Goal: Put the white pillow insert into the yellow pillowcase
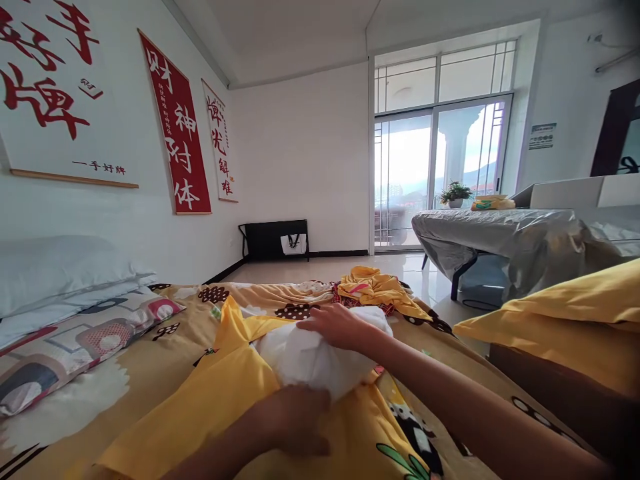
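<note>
The right hand (336, 327) lies flat on top of a white pillow (310, 360), fingers spread and pressed into the stuffing, palm down; it rests on the pillow rather than closing around it. The left hand (295, 419) sits just below and nearer the person, its fingers curled onto the edge of a yellow pillowcase (225, 393) where the fabric meets the pillow's near end; whether it pinches the cloth cannot be told, since the fingertips are hidden under the fold. The pillow lies between the two hands, partly wrapped by the pillowcase, which spreads out to the left of the left hand and below it.

All of this rests on a bed (150, 360) covered with a tan sheet printed with brown dotted shapes. Beyond the right hand, further up the bed, lies a crumpled yellow cloth (375, 287). Well to the left of both hands are a patterned pillow (75, 343) and, above it, a plain pale pillow (55, 267) against the wall. To the right of the right arm lies a yellow cushion (575, 320). Far beyond the hands stands a bench (500, 230) draped in grey sheeting, bearing a small potted plant (455, 193), before a glass sliding door (435, 173). Red and white calligraphy scrolls (175, 127) hang on the wall up to the left.
</note>
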A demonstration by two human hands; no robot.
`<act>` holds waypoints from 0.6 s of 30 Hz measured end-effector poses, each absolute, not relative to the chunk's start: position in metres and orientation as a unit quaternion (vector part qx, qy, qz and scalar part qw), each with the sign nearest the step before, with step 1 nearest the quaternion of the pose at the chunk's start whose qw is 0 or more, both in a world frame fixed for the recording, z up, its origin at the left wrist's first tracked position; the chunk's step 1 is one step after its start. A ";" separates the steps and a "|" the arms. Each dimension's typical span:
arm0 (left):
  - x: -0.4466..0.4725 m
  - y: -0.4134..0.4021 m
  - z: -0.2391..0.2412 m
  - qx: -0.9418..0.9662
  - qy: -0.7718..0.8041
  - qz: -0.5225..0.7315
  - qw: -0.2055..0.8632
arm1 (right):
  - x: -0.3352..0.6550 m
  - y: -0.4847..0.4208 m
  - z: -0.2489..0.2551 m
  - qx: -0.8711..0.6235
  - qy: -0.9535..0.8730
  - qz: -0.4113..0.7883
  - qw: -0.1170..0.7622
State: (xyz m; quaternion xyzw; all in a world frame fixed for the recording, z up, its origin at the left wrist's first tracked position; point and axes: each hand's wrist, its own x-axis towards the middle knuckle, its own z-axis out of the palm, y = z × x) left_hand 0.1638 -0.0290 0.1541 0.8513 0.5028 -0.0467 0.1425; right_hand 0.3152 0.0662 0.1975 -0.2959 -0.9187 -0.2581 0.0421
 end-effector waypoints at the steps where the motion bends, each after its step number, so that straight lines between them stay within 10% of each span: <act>1: 0.154 -0.033 0.160 0.855 0.498 -0.073 0.123 | 0.323 0.067 0.194 -0.300 -0.923 -0.239 0.029; 9: 0.124 -0.012 0.180 0.858 0.503 0.072 -0.072 | 0.336 0.079 0.227 -0.379 -0.896 -0.203 0.110; 18: 0.154 0.010 0.177 0.879 0.443 0.174 -0.034 | 0.306 0.079 0.244 -0.396 -0.883 -0.195 0.160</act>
